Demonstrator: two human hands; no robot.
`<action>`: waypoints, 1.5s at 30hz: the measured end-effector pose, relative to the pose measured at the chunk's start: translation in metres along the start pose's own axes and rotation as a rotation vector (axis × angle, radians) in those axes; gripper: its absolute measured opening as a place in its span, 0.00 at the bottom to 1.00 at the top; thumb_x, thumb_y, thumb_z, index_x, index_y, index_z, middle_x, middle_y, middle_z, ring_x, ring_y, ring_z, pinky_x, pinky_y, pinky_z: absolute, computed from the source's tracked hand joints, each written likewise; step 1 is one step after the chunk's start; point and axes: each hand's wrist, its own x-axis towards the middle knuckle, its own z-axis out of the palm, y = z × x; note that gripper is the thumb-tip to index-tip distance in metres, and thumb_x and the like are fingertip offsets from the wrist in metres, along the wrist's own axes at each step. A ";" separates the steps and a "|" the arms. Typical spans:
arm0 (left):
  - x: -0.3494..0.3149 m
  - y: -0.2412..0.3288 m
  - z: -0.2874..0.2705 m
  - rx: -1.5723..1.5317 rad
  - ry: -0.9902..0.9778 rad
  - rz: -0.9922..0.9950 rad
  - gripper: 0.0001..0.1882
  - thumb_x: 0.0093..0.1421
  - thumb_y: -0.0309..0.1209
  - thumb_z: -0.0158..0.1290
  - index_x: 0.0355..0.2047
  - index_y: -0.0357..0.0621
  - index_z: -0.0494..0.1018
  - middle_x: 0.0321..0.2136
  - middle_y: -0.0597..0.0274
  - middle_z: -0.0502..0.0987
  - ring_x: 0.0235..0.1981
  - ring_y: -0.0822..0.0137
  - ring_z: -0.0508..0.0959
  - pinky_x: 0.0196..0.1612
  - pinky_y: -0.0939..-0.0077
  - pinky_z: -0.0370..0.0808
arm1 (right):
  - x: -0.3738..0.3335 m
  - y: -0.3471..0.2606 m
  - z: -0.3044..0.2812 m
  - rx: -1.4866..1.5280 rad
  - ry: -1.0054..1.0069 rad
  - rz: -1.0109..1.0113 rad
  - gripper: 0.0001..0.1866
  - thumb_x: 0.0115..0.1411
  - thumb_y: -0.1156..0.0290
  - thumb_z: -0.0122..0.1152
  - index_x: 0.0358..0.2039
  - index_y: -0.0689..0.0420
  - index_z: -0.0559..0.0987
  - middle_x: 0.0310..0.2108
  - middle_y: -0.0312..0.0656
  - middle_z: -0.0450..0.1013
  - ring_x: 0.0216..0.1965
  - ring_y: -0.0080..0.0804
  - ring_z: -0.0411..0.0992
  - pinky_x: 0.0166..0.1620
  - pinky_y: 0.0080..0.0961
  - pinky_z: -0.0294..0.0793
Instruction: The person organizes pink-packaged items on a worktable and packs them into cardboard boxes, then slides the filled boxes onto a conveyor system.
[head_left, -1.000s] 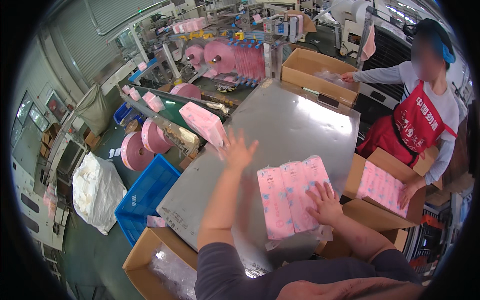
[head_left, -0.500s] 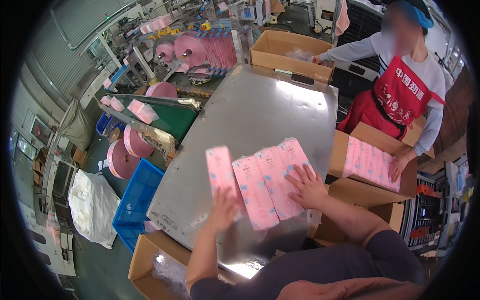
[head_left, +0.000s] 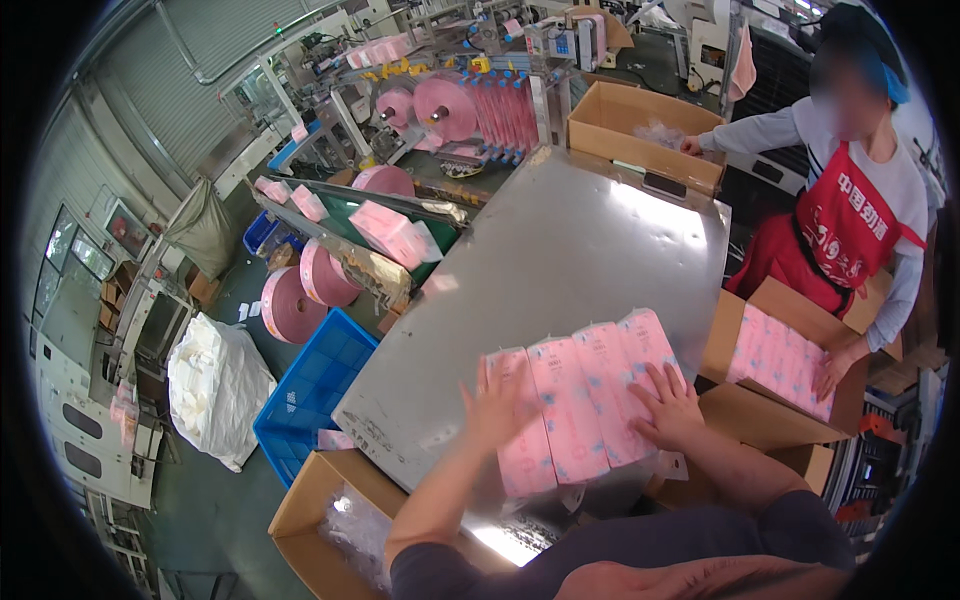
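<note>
Several long pink plastic-wrapped packs (head_left: 571,420) with blue flower-like marks lie side by side in a row on the metal table (head_left: 520,255). My left hand (head_left: 498,405) is flat against the leftmost pack, fingers spread and slightly blurred. Resting on the right end of the row is my right hand (head_left: 668,408), its fingers apart over the rightmost pack. Neither hand is closed around a pack. The packs touch or nearly touch one another, and my hands cover parts of the outer two.
A green conveyor (head_left: 350,215) carries a pink pack (head_left: 388,232) towards the table. A blue crate (head_left: 300,395) and a cardboard box (head_left: 300,500) holding clear plastic stand at the left. To the right, a co-worker (head_left: 850,220) reaches into a box of pink packs (head_left: 785,355).
My left hand has pushed the separate left pack rightwards against the others. A pink pack has come further down the conveyor. The whole view has shifted.
</note>
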 end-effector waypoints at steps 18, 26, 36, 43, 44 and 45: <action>0.082 -0.136 0.023 -0.169 0.278 0.176 0.12 0.62 0.38 0.54 0.40 0.46 0.77 0.62 0.43 0.61 0.67 0.37 0.52 0.69 0.43 0.50 | 0.009 0.034 0.008 0.402 0.198 0.012 0.37 0.56 0.55 0.65 0.66 0.43 0.64 0.70 0.56 0.46 0.70 0.59 0.47 0.64 0.50 0.60; -0.127 -0.064 0.021 -0.550 0.193 -0.063 0.22 0.61 0.36 0.54 0.56 0.49 0.70 0.65 0.46 0.58 0.67 0.40 0.54 0.68 0.48 0.52 | 0.026 0.060 -0.002 1.031 0.002 0.274 0.53 0.54 0.65 0.70 0.71 0.61 0.46 0.65 0.55 0.57 0.64 0.43 0.61 0.63 0.35 0.64; -0.056 -0.071 0.082 -2.281 -0.002 -0.515 0.40 0.67 0.59 0.39 0.69 0.43 0.52 0.66 0.53 0.60 0.66 0.56 0.62 0.65 0.53 0.62 | 0.051 0.068 0.039 2.171 -0.217 0.185 0.24 0.70 0.58 0.48 0.61 0.57 0.69 0.55 0.42 0.72 0.55 0.31 0.71 0.56 0.32 0.73; -0.035 0.007 0.037 -2.171 -0.138 -0.364 0.39 0.68 0.58 0.37 0.68 0.42 0.55 0.64 0.52 0.62 0.65 0.57 0.63 0.64 0.55 0.63 | -0.043 0.120 0.016 2.346 -0.033 0.306 0.20 0.69 0.62 0.50 0.57 0.59 0.72 0.52 0.43 0.74 0.49 0.29 0.74 0.53 0.32 0.75; -0.037 0.025 0.021 -2.153 -0.172 -0.320 0.39 0.68 0.58 0.37 0.68 0.42 0.55 0.64 0.52 0.63 0.65 0.57 0.63 0.64 0.55 0.64 | -0.069 0.132 -0.007 2.190 0.041 0.279 0.20 0.69 0.63 0.51 0.56 0.60 0.73 0.51 0.43 0.75 0.48 0.29 0.75 0.52 0.31 0.76; -0.028 0.042 0.022 -2.145 -0.247 -0.295 0.38 0.68 0.58 0.37 0.68 0.42 0.55 0.64 0.52 0.63 0.65 0.57 0.63 0.64 0.56 0.64 | -0.102 0.138 -0.052 2.010 0.119 0.387 0.20 0.68 0.62 0.52 0.55 0.59 0.74 0.49 0.42 0.76 0.47 0.30 0.75 0.52 0.31 0.75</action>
